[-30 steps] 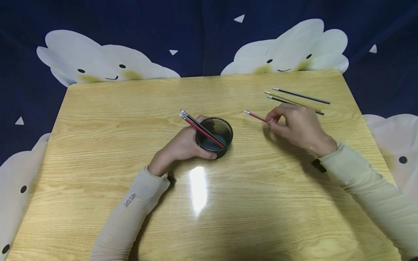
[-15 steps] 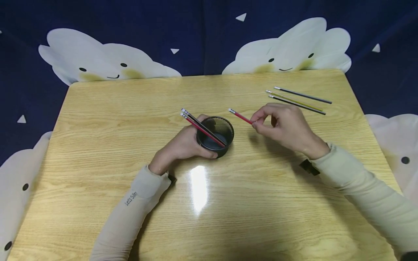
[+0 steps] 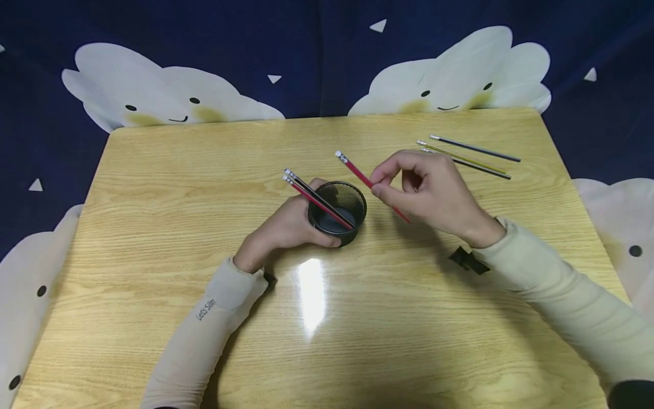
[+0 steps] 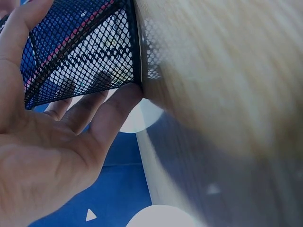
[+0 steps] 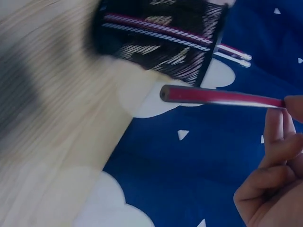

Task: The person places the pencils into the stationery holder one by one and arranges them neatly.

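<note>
A black mesh pencil cup stands on the table, and my left hand grips its left side. Inside the cup lean a red pencil and a black pencil, eraser ends up and to the left. Between thumb and forefinger my right hand pinches another red pencil, held tilted above the table just right of the cup. In the right wrist view this red pencil shows a flat, unsharpened end. Through the mesh in the left wrist view, the pencils inside are partly visible.
Behind my right hand lie a yellow pencil, a black pencil partly hidden by the hand, and a dark blue-grey pencil. A blue curtain with white clouds hangs past the wooden table's far edge.
My right hand has lifted the red pencil off the table and carried it left towards the cup, its eraser end tipping upward. My left hand and the cup stay in place.
</note>
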